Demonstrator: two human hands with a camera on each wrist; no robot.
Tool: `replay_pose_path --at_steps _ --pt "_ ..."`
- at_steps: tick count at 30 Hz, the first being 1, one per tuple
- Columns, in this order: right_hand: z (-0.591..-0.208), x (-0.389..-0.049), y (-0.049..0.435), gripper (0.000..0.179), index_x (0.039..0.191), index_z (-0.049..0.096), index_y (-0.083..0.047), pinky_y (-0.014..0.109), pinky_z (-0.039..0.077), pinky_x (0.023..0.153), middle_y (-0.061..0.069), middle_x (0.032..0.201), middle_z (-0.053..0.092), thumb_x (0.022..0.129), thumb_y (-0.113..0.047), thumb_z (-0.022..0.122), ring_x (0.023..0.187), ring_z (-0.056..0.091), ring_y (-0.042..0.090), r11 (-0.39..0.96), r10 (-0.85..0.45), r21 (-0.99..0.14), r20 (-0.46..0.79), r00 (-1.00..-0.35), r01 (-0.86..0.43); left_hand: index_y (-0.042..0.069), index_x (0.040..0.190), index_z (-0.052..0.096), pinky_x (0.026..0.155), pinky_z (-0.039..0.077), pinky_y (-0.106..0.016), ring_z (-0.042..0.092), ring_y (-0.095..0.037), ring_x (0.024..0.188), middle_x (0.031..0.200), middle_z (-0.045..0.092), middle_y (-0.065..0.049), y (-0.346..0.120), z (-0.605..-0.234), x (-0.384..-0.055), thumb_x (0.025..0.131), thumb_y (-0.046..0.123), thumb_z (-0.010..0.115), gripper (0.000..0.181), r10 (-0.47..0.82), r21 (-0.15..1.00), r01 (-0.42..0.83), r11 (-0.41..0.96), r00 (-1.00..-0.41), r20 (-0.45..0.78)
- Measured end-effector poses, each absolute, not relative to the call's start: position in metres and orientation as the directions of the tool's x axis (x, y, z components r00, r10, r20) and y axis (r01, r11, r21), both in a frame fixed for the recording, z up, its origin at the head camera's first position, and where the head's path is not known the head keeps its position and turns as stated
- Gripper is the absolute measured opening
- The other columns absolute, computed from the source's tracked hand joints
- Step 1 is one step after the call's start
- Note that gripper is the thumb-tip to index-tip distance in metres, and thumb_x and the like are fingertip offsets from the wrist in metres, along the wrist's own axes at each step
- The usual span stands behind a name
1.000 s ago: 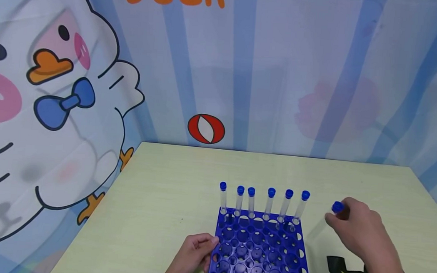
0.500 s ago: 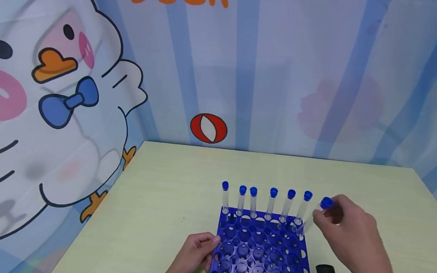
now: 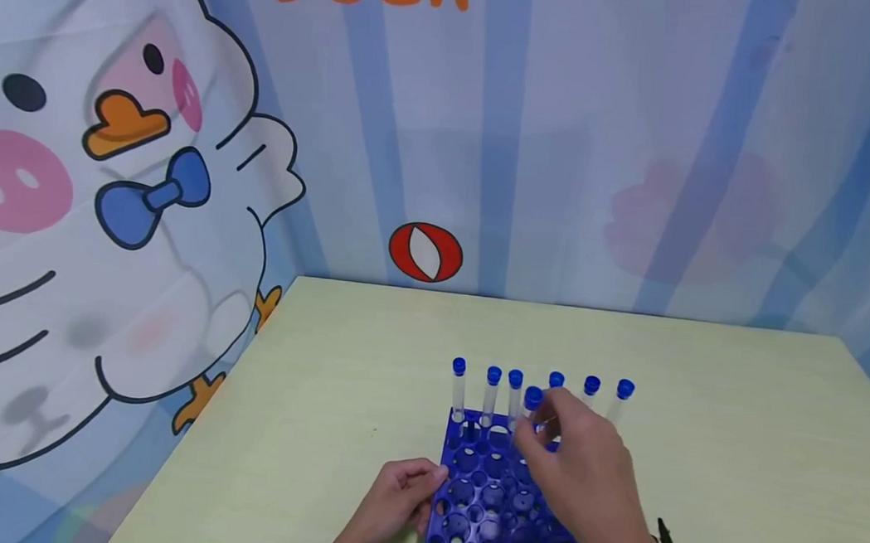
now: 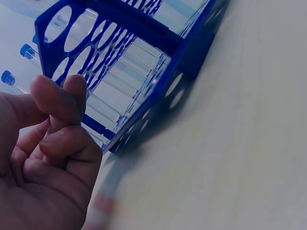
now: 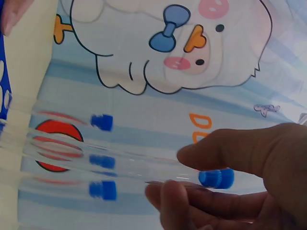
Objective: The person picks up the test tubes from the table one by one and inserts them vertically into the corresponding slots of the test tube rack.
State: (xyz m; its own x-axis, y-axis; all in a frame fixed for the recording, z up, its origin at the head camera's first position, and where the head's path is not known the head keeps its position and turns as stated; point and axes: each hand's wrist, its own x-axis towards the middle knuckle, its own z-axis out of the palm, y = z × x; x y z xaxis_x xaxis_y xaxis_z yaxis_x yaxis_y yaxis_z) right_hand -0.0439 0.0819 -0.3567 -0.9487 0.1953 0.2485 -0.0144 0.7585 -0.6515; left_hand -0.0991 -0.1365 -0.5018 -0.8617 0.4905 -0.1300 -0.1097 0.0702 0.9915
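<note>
A clear test tube with a blue cap [image 3: 533,400] is pinched between the thumb and fingers of my right hand [image 3: 587,472]. It stands over the rack, near the back row; the hand hides its lower part. In the right wrist view the held tube [image 5: 217,178] shows its cap near the thumb. The blue test tube rack [image 3: 475,506] has rows of round holes, and my right hand covers much of its right side. My left hand [image 3: 395,495] pinches the rack's left edge with thumb and fingers. In the left wrist view, the rack [image 4: 153,21] rises beside those fingers.
Several capped tubes [image 3: 458,389] stand along the rack's back row, some partly behind my right hand. The rack sits on a pale wooden table [image 3: 339,365]. A printed cloth [image 3: 547,145] with a cartoon duck hangs behind the table.
My right hand has carried the tube leftward from the table's right side, past the rack's right edge, to over the rack. The left hand has stayed at the rack's edge.
</note>
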Motion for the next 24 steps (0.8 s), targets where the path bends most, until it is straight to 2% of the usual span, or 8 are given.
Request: replay_pose_path --at_steps 9,18,24 --pt "-0.381 -0.058 0.049 0.013 0.090 0.064 -0.010 0.020 0.046 0.054 -0.004 0.077 0.061 0.080 -0.017 0.070 0.062 0.054 0.005 0.716 0.157 -0.652 0.499 -0.852 -0.250 -0.011 0.093 0.057 0.041 0.034 -0.020 0.045 -0.008 0.041 0.064 0.059 0.001 -0.137 -0.500 -0.101 0.094 0.030 0.052 0.041 0.499 0.992 -0.104 0.065 -0.858 -0.123" --pt "-0.395 -0.069 0.040 0.016 0.093 0.064 -0.008 0.016 0.038 0.047 -0.002 0.081 0.061 0.082 -0.018 0.070 0.061 0.048 0.002 0.671 0.146 -0.627 0.636 -0.758 -0.396 -0.012 0.091 0.056 0.041 0.034 -0.019 0.046 -0.007 0.040 0.063 0.059 0.001 -0.136 -0.499 -0.100 0.094 0.029 0.052 0.041 0.504 0.995 -0.085 0.047 -0.858 -0.097" --pt "-0.405 -0.075 0.039 0.016 0.094 0.064 -0.008 0.016 0.040 0.049 0.000 0.082 0.062 0.083 -0.017 0.069 0.062 0.050 0.003 0.686 0.111 -0.613 0.621 -0.776 -0.392 -0.011 0.093 0.057 0.041 0.034 -0.019 0.046 -0.007 0.040 0.064 0.060 0.001 -0.137 -0.499 -0.099 0.093 0.030 0.053 0.041 0.501 0.993 -0.106 0.043 -0.858 -0.113"
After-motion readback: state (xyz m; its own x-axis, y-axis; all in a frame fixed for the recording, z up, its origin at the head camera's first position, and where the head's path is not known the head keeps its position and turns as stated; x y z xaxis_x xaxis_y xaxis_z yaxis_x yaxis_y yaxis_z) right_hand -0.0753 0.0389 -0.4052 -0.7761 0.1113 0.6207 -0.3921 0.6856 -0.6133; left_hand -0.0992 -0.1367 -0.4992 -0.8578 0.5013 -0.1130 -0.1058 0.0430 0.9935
